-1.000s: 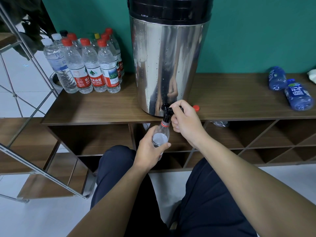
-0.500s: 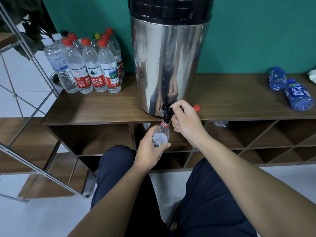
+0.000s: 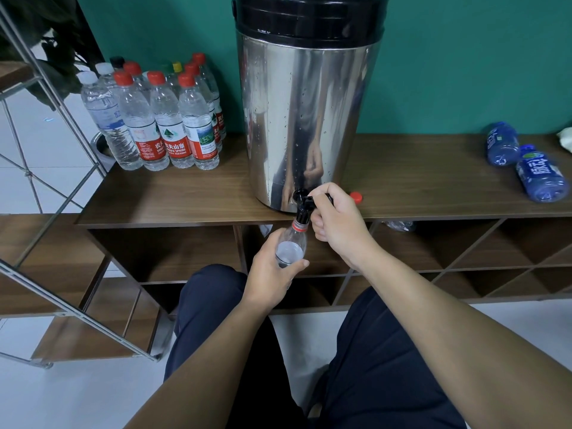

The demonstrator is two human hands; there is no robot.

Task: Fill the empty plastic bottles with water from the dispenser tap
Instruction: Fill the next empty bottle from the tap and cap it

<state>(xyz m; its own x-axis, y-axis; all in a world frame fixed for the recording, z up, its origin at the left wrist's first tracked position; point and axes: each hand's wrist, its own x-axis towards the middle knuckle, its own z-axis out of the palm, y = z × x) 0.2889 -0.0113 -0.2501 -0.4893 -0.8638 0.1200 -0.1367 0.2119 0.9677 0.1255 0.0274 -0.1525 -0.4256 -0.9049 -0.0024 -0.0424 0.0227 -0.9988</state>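
Right now your left hand (image 3: pixel 272 267) wraps its fingers and thumb around a clear bottle (image 3: pixel 291 246) near the middle of the frame. You hold the bottle tilted, with its open mouth right up under the black tap (image 3: pixel 302 205). There is water inside the bottle, up to about its shoulder. Its neck has a red ring.

Your right hand (image 3: pixel 337 218) is just to the right of the bottle. Its fingers are curled around the tap's black handle, with the thumb side toward the bottle.

The tap sticks out from the bottom of a big shiny metal water tank (image 3: pixel 306 119) with a black lid, in the upper middle of the frame. Small drops sit on its side. The tank stands on a brown wooden shelf (image 3: pixel 185 199).

A small red cap (image 3: pixel 356 197) lies on the shelf just right of your right hand.

In the upper left stands a bunch of full bottles (image 3: pixel 161 119), close together and upright. Most have red caps, some have white ones, and at the back you see one each in black, green and yellow. They hold clear water.

At the far right two blue bottles (image 3: pixel 523 159) lie on their sides on the shelf, touching or almost touching each other. You cannot tell what is in them.
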